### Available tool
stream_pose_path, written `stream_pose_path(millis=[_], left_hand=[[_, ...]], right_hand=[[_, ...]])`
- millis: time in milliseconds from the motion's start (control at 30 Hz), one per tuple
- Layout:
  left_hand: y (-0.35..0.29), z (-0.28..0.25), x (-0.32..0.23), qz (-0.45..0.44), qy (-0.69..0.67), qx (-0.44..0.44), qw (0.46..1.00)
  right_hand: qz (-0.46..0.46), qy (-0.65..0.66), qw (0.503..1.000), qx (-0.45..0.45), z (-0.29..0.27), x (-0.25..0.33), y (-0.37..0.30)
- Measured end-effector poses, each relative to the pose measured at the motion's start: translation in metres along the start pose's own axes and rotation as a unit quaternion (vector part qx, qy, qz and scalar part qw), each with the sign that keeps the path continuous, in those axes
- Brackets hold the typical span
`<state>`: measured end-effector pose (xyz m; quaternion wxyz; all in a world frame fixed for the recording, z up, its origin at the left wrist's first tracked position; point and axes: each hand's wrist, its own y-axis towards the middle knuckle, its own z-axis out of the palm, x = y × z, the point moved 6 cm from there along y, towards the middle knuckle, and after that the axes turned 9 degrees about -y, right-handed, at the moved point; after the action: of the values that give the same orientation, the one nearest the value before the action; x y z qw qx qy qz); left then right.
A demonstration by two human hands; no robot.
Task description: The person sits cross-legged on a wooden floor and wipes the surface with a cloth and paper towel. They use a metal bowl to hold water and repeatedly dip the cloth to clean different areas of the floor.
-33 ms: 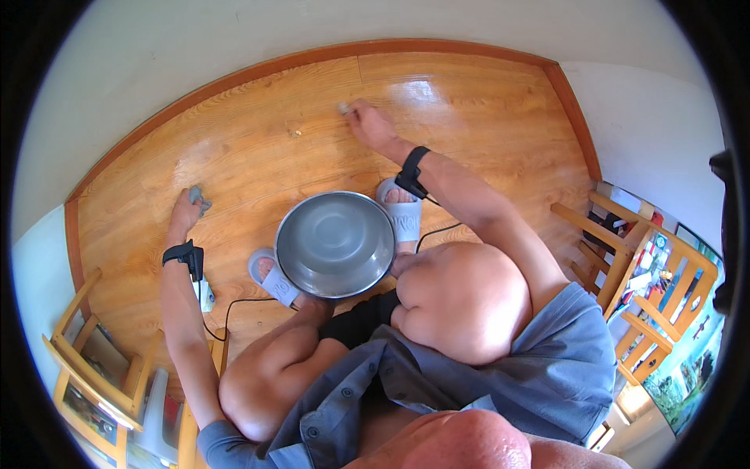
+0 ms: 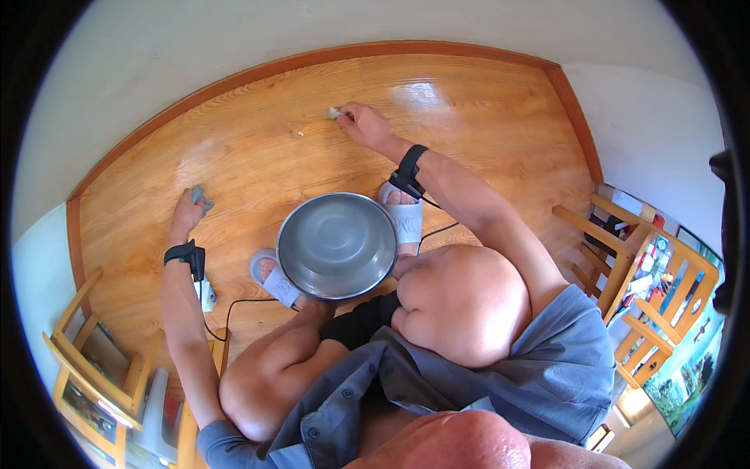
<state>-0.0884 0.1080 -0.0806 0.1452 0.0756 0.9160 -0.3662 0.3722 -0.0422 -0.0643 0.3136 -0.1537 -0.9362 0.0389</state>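
Out over the wood floor, my right hand (image 2: pixel 366 127) is closed, its fingertips pinching a small whitish wad (image 2: pixel 334 113) whose kind I cannot make out. Some small pale crumbs (image 2: pixel 297 134) lie on the boards left of and nearer than that hand. Farther left, my left hand (image 2: pixel 186 214) is closed around a crumpled grey cloth (image 2: pixel 205 205), low at the floor. Between my feet stands a round metal basin (image 2: pixel 337 283); only its grey inside shows, and neither hand touches it.
Slippers (image 2: pixel 275 283) are on my feet, beside the basin. A black cable (image 2: pixel 228 316) runs near my left foot. Wooden chairs (image 2: pixel 98 383) stand at left, with a wooden rack (image 2: pixel 664 313) holding small things at right. A brown baseboard (image 2: pixel 344 51) edges the far wall.
My right hand has shifted slightly, and the whitish wad sits a little farther left. My left hand stays nearly where it was with the grey cloth.
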Motion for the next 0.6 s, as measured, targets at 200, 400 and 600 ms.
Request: stream_pose_path(millis=[200,400,600], left_hand=[[-0.005,-0.001,0.000,0.007,-0.026,-0.022,0.999],[-0.002,0.000,0.003,0.001,-0.040,-0.028,0.999],[0.002,0.003,0.008,0.015,-0.032,-0.021,0.999]], right_hand=[[0.160,0.370,0.889,0.218,-0.006,-0.020,0.003],[0.129,0.134,0.980,0.075,-0.065,-0.093,-0.019],[0.109,-0.102,0.982,-0.113,-0.108,-0.093,-0.047]])
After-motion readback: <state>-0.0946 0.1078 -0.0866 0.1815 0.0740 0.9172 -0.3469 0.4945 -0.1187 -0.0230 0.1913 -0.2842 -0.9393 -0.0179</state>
